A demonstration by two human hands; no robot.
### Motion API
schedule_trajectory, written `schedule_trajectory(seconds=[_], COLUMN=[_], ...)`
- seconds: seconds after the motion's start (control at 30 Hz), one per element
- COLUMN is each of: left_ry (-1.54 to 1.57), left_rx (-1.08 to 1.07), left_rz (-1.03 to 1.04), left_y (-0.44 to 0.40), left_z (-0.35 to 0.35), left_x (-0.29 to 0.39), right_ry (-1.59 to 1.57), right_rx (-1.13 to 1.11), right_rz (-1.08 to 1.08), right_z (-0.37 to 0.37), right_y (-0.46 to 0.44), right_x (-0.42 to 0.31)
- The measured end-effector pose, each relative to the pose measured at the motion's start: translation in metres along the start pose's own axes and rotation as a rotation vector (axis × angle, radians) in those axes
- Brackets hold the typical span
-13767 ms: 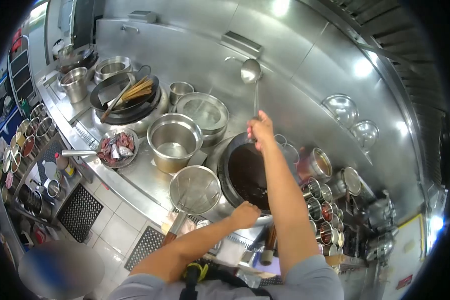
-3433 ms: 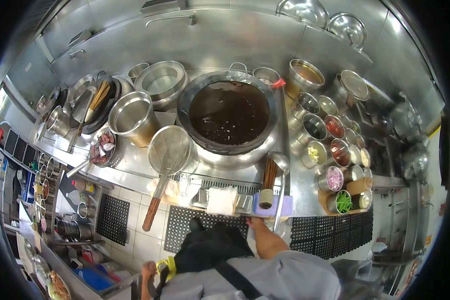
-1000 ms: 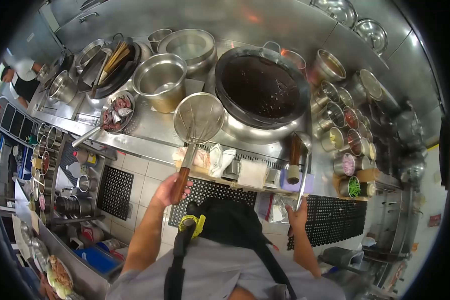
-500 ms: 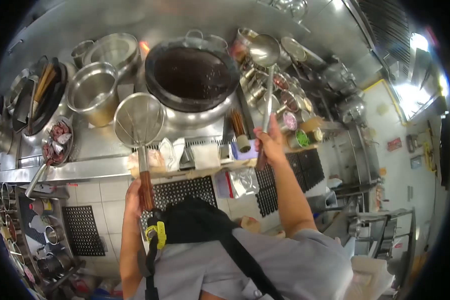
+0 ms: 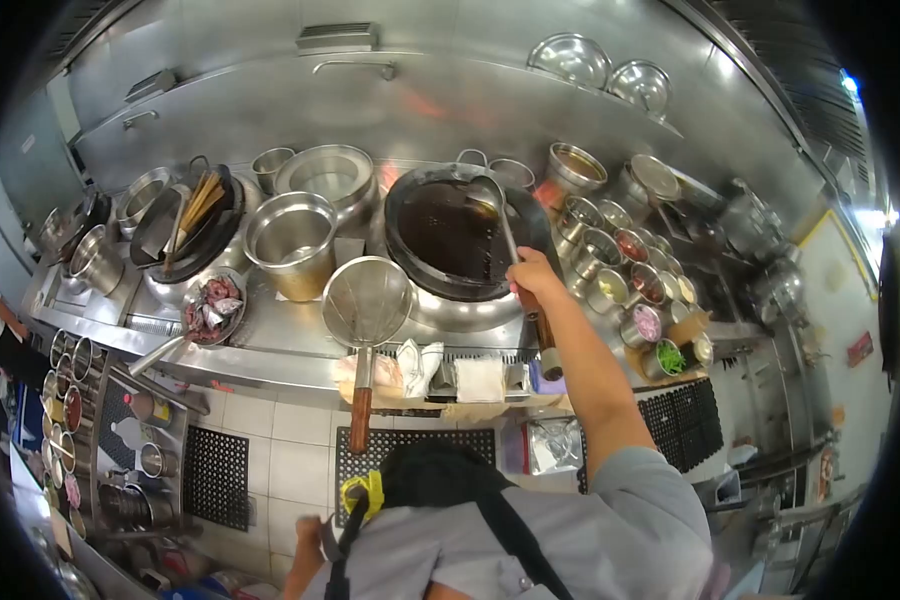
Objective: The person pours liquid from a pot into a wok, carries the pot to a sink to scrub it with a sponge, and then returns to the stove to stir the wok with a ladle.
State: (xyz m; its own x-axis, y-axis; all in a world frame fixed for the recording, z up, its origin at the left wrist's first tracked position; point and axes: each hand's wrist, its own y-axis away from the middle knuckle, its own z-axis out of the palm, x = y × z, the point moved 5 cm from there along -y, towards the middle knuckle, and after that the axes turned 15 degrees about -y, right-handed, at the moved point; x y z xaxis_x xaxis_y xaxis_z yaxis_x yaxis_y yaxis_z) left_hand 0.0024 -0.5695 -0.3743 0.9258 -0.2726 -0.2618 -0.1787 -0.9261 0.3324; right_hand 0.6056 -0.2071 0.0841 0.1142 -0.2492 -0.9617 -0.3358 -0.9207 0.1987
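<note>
My right hand (image 5: 536, 277) is closed around the handle of a metal ladle (image 5: 510, 232). The ladle's bowl is over the near-black liquid in the large wok (image 5: 398, 262), toward its upper right; whether it touches the liquid is hard to see. A wire-mesh strainer (image 5: 367, 300) lies on the counter left of the wok, its wooden handle jutting past the front edge. Low beside my body is my left hand (image 5: 310, 537), apart from the strainer; its fingers are too unclear to read.
Left of the wok stand a steel pot (image 5: 290, 245) and a pan of fish pieces (image 5: 212, 310). A second wok (image 5: 225, 225) holds wooden-handled tools. Several ingredient containers (image 5: 645, 322) crowd the right side. A folded white cloth (image 5: 480, 380) lies at the front edge.
My right hand has lowered the ladle from beside the wok to over its liquid. My left hand has moved from the strainer's handle down toward my body. The view has shifted.
</note>
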Motion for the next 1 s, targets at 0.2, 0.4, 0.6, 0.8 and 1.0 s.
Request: schedule_trajectory(seconds=[0.2, 0.4, 0.6, 0.8, 1.0], left_ry=[0.151, 0.238, 2.016, 1.613, 1.889], left_rx=[-0.093, 0.098, -0.100, -0.101, -0.408], left_rz=[0.081, -0.015, -0.696, -0.511, -0.971], left_y=[0.083, 0.059, 0.035, 0.049, 0.099], left_z=[0.038, 0.040, 0.017, 0.002, 0.025], left_x=[0.038, 0.039, 0.019, 0.017, 0.033], right_ry=[-1.070, -1.389, -1.437, -1.470, -1.395], right_rx=[-0.231, -0.372, -0.456, -0.545, -0.608], right_rz=[0.388, 0.453, 0.482, 0.595, 0.513], right_z=[0.000, -0.001, 0.017, 0.051, 0.107], right_y=[0.012, -0.008, -0.002, -0.008, 0.026], right_x=[-0.015, -0.035, -0.067, -0.092, -0.141])
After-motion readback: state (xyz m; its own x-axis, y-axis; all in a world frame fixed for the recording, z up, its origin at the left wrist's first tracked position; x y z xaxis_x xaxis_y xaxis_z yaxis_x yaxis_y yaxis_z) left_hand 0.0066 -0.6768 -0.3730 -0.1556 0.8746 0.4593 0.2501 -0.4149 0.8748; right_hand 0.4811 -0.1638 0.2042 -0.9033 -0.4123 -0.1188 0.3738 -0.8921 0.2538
